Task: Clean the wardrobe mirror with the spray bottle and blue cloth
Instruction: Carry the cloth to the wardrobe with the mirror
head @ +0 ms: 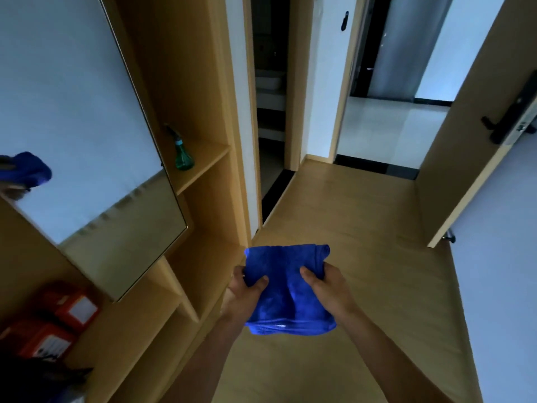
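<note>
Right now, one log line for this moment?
left hand: grips blue cloth | right hand: grips it too | spray bottle: upright on shelf | mirror: untouched

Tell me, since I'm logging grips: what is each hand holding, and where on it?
Both hold the blue cloth: left hand pinches its left side, right hand its right side.

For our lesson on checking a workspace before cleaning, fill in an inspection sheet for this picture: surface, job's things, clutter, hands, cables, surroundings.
Surface: wardrobe mirror, on the wooden wardrobe, untouched by either hand.
Job's things: blue cloth held away from the mirror; spray bottle upright on a shelf right of the mirror.
Clutter: red boxes low in the wardrobe.
Hands: left hand and right hand both grip the blue cloth.
Cables: nothing seen.
Surroundings: wooden floor; open door with dark handle at right.
</note>
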A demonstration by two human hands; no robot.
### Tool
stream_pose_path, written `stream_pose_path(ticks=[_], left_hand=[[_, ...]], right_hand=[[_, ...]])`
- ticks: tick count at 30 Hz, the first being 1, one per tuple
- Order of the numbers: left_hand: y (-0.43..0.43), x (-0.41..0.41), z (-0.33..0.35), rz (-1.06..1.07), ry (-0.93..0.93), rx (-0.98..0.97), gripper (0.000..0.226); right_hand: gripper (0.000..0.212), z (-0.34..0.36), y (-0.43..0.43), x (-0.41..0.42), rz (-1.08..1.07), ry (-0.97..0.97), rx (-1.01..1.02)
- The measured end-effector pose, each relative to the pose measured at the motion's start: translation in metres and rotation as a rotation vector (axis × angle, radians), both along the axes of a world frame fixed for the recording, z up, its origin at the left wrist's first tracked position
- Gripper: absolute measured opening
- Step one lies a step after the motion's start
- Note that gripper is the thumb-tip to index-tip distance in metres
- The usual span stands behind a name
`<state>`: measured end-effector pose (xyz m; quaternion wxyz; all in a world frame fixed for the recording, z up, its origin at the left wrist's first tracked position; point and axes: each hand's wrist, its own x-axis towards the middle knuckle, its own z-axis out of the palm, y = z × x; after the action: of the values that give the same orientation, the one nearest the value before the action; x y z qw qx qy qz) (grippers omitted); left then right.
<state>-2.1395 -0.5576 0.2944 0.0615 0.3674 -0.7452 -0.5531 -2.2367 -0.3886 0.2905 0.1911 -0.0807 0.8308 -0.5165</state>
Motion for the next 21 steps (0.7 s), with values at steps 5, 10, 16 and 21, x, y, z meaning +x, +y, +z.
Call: stream_pose_path(ticks=[5,10,16,21], left_hand=[[-0.002,-0.036,0.004,0.025,-0.019,0.002,0.054],[-0.019,-0.064,0.001,0.056,-0.01,0.026,0.05],[-0.067,-0.104,-0.013,0.114,-0.002,0.104,0.051],[-0.122,-0.146,-0.017,0.157,0.037,0.116,0.052]], right_hand=[[0.024,-0.006,-0.004,-0.035,-0.003,-0.03,-0.063],[0.022,-0.012,-0.027,-0.07,0.011,-0.059,-0.077],[0.017,-0.014,-0.077,-0.112,0.068,-0.066,-0.067],[0.016,-0.011,-0.138,-0.159,0.123,-0.053,-0.049]])
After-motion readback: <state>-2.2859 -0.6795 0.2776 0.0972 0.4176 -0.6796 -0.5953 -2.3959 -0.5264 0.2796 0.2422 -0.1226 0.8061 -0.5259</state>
